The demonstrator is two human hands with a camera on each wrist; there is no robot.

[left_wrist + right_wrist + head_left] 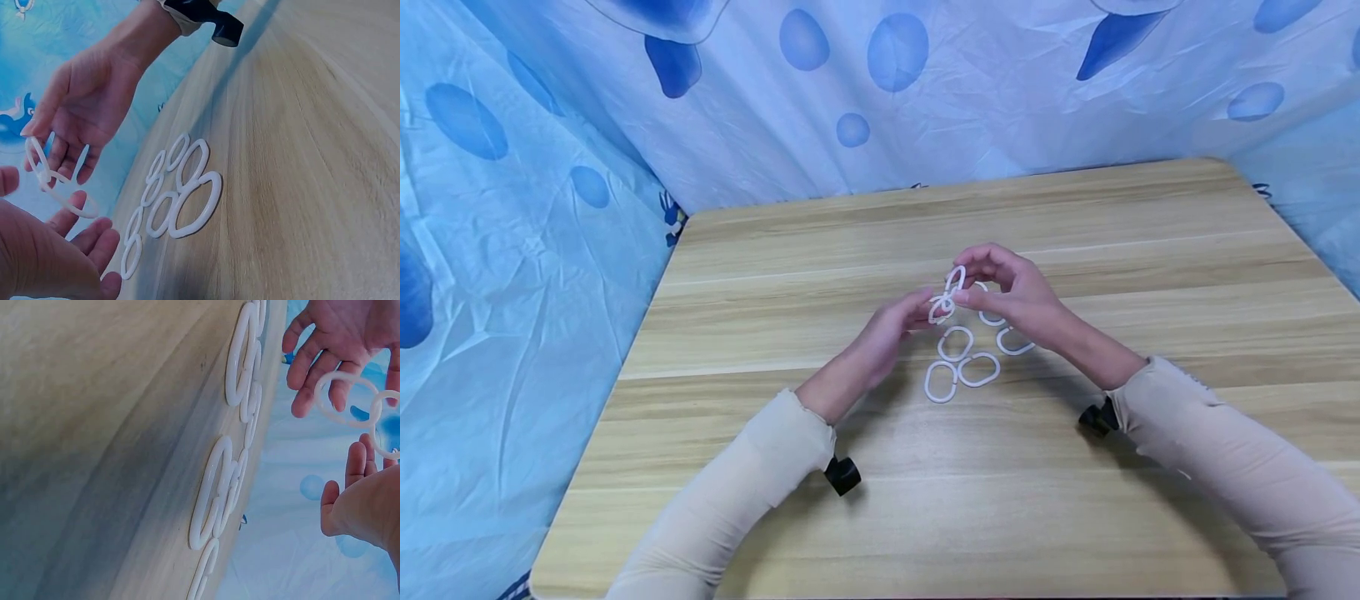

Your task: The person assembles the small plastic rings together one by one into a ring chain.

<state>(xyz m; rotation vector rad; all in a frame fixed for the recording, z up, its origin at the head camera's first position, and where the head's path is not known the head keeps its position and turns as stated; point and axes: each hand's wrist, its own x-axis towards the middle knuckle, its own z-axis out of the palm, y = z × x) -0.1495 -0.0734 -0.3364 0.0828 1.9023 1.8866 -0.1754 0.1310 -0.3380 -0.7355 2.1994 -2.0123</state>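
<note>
My right hand [1015,292] pinches a white oval plastic ring [32,150] between thumb and fingers, above the table. Linked through it hangs another white ring [65,203], which reaches across toward my left hand [887,329]. The left fingers are spread and relaxed, palm facing the rings, with the fingertips [76,201] right at the lower ring. In the left wrist view the left thumb stands apart from both rings. In the head view the linked rings overlap each other between the two hands. Beneath them, several more white rings [940,363] lie on the table.
The wood-grain table [737,433] spreads out on all sides of the hands. A blue patterned curtain [760,108] hangs behind it and along its left side. Each sleeved wrist carries a small black camera, such as the black camera [842,476] on the left.
</note>
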